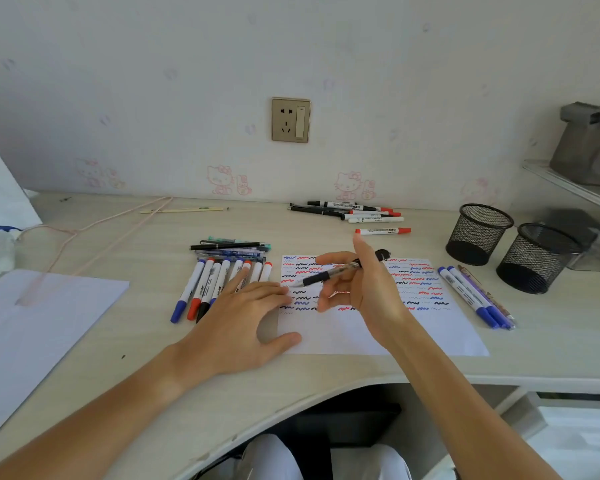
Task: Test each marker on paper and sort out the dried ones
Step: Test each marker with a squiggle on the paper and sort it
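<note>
While the desk [146,358] carries the squiggle-covered test paper [378,327] at centre, the flat left hand [243,327] presses its nine o'clock edge with relaxed fingers, and the right hand [357,289] pinches a black pen [329,274], tip pointing to nine o'clock above the paper

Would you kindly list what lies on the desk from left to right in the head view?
Blank sheet → row of markers → left hand → test paper → blue-capped markers → mesh pen cups.
</note>
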